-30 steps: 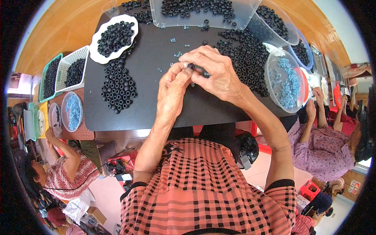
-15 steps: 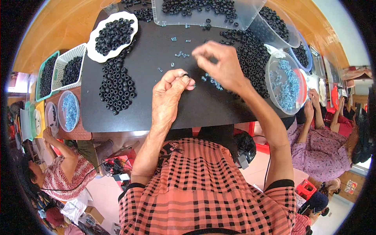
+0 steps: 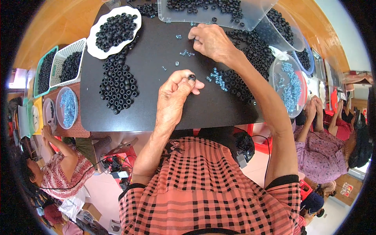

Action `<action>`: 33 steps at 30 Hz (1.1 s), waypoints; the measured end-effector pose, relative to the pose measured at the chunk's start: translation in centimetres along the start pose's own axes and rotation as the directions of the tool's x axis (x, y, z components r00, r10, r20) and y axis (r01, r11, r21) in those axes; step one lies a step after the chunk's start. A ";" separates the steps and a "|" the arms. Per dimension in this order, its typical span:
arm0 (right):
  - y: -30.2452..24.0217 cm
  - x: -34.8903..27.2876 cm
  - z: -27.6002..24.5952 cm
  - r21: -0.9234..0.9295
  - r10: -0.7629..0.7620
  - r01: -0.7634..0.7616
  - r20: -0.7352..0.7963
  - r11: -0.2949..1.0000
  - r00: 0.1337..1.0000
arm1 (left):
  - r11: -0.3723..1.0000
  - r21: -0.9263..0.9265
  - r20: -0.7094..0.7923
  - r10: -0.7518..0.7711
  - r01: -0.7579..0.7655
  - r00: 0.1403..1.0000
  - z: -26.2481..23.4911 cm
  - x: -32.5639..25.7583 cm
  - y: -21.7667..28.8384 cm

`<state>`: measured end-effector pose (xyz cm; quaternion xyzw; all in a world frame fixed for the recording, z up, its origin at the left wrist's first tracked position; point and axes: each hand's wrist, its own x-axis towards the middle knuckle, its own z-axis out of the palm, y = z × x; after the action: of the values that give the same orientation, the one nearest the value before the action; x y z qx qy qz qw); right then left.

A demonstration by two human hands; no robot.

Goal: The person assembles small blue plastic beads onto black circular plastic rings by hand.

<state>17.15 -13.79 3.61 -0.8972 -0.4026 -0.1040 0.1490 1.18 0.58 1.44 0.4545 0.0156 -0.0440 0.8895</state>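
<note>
My left hand is closed above the black table, its thumb and fingers pinching a small black ring-shaped piece with a hole in its middle. Farther off and to the right, my right hand has its fingers curled together in a pinch; what they hold, if anything, is too small to make out. Small translucent blue pieces lie in a cluster between my hands, and a few more blue pieces are scattered near my right fingertips. Black ring pieces spread under and beside my right forearm.
A white scalloped plate of black pieces stands at left, above another pile. A clear bin is at the far edge. Round tubs of blue pieces stand right and left. People sit on both sides.
My right hand has moved away from me and slightly left, its fingers curling closed. My left hand has turned a little, so the black piece's hole now shows.
</note>
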 end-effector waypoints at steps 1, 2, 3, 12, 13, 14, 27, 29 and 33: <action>-0.2 -0.6 -0.2 0.156 0.053 -0.047 -0.035 0.987 0.998 | 1.000 0.000 0.001 -0.002 0.002 1.000 0.0 0.0 0.0; -0.5 -1.2 -0.4 0.309 0.111 -0.087 -0.061 0.947 0.992 | 1.000 0.004 -0.005 -0.006 0.006 1.000 0.0 0.1 0.0; -1.3 -1.7 -1.1 0.311 0.112 -0.087 -0.063 0.946 0.992 | 1.000 0.009 -0.010 -0.009 0.009 1.000 0.1 0.1 0.1; -6.8 -6.5 -2.0 0.920 0.309 -0.158 0.043 0.359 0.950 | 0.994 0.098 -0.016 0.056 -0.054 0.998 0.7 0.1 -0.2; -7.0 -7.0 -2.0 0.917 0.288 -0.155 0.046 0.368 0.956 | 0.993 0.102 -0.011 0.054 -0.053 0.998 0.7 0.0 -0.2; -7.4 -7.2 -1.9 0.880 0.289 -0.103 -0.040 0.464 0.957 | 0.991 0.125 -0.021 0.051 -0.048 0.998 0.6 0.0 -0.3; -7.8 -8.4 -1.2 0.800 0.298 -0.041 -0.175 0.599 0.938 | 0.961 0.273 -0.009 0.056 -0.052 0.998 0.4 -0.5 -0.5; -8.1 -8.4 -0.9 0.818 0.335 -0.098 -0.120 0.567 0.935 | 0.949 0.309 -0.002 0.068 -0.064 0.998 0.5 -0.7 -0.5; -7.8 -8.5 0.0 0.846 0.385 -0.056 -0.181 0.530 0.905 | 0.867 0.483 -0.012 0.147 -0.123 0.989 0.7 -0.8 -0.6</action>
<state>5.77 -14.75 2.49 -0.7325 -0.2517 -0.0398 0.6313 0.29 -0.32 1.46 0.6621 -0.0062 0.0269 0.7489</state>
